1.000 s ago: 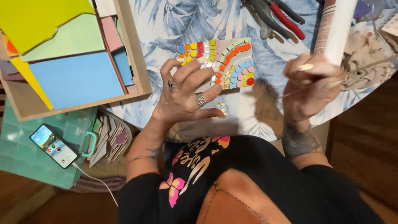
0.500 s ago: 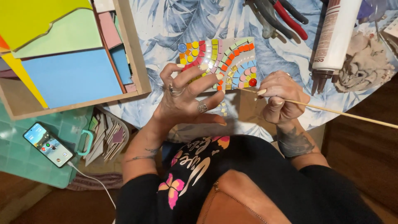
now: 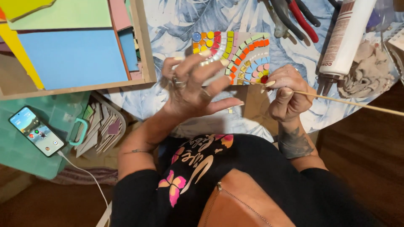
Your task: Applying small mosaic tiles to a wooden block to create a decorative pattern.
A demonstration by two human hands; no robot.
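Observation:
A square mosaic tile (image 3: pixel 244 52) with curved bands of red, orange, yellow, green, blue and pink pieces lies on the floral tablecloth (image 3: pixel 176 25). My left hand (image 3: pixel 198 82), wearing rings, rests with spread fingers on the tile's near left part. My right hand (image 3: pixel 286 92) pinches a thin wooden stick (image 3: pixel 353 104), whose tip touches the tile's near edge by a red piece. The stick's long end runs off to the right.
A wooden tray (image 3: pixel 141 46) with coloured sheets sits at the left. A white adhesive tube (image 3: pixel 345 40), red-handled pliers (image 3: pixel 301 19) and a crumpled cloth (image 3: pixel 366 73) lie at the back right. A phone (image 3: pixel 37 131) on a cable rests on a green box below.
My right hand came down from the adhesive tube to the tile's near right edge with the stick. The left hand stayed on the tile.

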